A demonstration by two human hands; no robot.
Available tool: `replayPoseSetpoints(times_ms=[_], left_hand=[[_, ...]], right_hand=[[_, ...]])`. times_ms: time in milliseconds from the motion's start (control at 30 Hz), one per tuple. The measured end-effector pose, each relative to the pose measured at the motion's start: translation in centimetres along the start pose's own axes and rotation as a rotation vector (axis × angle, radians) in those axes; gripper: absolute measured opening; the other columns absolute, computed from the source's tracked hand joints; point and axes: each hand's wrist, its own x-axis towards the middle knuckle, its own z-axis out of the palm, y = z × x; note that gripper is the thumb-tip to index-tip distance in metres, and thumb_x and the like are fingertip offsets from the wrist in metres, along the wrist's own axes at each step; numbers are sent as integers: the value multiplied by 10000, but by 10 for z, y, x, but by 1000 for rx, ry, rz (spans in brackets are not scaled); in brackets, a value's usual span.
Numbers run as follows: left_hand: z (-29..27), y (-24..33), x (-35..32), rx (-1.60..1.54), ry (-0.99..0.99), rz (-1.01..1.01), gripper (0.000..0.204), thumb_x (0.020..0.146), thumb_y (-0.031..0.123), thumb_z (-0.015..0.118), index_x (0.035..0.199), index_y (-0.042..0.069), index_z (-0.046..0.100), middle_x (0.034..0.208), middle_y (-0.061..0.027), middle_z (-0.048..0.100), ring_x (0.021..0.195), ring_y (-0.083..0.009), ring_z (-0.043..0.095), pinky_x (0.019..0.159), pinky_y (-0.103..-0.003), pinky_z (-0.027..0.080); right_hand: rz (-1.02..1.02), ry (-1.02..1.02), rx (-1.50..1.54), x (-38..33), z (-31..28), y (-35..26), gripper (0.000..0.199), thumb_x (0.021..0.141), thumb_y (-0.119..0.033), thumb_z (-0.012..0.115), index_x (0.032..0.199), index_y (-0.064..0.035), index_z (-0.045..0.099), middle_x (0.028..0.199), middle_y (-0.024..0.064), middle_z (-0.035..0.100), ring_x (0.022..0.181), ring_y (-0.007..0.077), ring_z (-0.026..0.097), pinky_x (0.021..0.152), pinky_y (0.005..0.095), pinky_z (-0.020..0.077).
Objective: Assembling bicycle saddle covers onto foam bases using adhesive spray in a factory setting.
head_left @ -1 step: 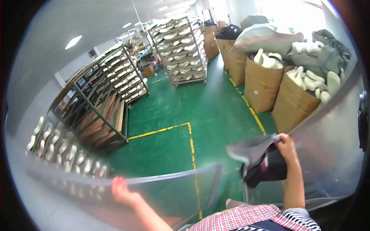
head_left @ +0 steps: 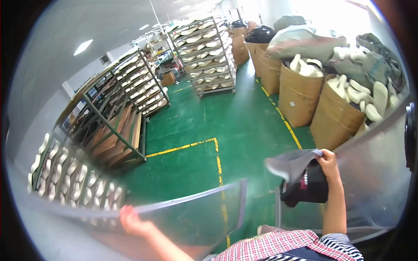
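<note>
My left hand (head_left: 136, 222) is closed at the pale upper edge of a clear plastic curtain (head_left: 196, 217), at the lower left. Its fingers are somewhat blurred. At the right, my right hand (head_left: 329, 165) pinches the corner of a grey, partly see-through flap (head_left: 289, 164). Below the flap hangs a black cloth item (head_left: 310, 189) with pink and white print, bunched against that hand; its exact kind does not show. Another clear plastic sheet (head_left: 370, 187) spreads behind and to the right of my right forearm. Between the two sheets there is a gap.
Tall cardboard boxes (head_left: 300, 98) of white foot-shaped pieces line the right side, with grey sacks (head_left: 305, 41) on top. Wheeled racks (head_left: 204, 63) of similar pieces stand ahead and left. A metal frame (head_left: 102, 115) holds brown boards. Yellow lines (head_left: 219, 167) mark the green floor.
My left hand has shifted slightly left and down along with the curtain edge. My right hand, with the grey flap and black cloth item, has moved a little to the right.
</note>
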Motion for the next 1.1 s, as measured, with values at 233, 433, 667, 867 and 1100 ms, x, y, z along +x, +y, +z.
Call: replayPoseSetpoints(times_ms=[233, 433, 667, 867, 1100], left_hand=[[97, -34, 94, 154, 433, 680, 496, 741, -56, 439, 1237, -38, 445, 1245, -178, 479, 1131, -264, 474, 929, -372, 400], [251, -231, 165, 664, 182, 618, 659, 641, -80, 473, 1285, 14, 374, 1289, -138, 408, 1168, -259, 421, 971, -372, 348], [518, -437, 179, 416, -664, 83, 446, 685, -16, 561, 1125, 49, 518, 1169, -66, 499, 999, -197, 518, 811, -309, 422], [564, -694, 253, 927, -1057, -112, 330, 745, 116, 600, 1068, 49, 575, 945, -104, 615, 829, -210, 587, 757, -325, 474], [396, -831, 347, 1581, -1718, -283, 209, 775, 242, 569, 706, 51, 615, 728, -164, 594, 697, -301, 578, 638, -422, 470]], right_hand=[[39, 69, -208, 173, 117, 108, 167, 669, 38, 567, 825, 16, 620, 603, -48, 459, 546, 51, 402, 504, 216, 342], [324, -67, -32, 301, 301, 89, 139, 692, 24, 577, 822, 13, 624, 655, 26, 573, 571, 93, 516, 513, 230, 409], [319, -253, 76, 469, 486, 24, 94, 739, 33, 591, 827, 20, 619, 644, 25, 585, 548, 75, 521, 490, 214, 412], [30, -496, -91, 605, 686, 50, 173, 701, 41, 580, 868, 29, 625, 685, 56, 615, 599, 105, 562, 541, 249, 465], [-78, -912, -349, 763, 936, 58, 277, 662, -124, 632, 925, -40, 649, 787, 145, 642, 748, 250, 620, 700, 341, 496]])
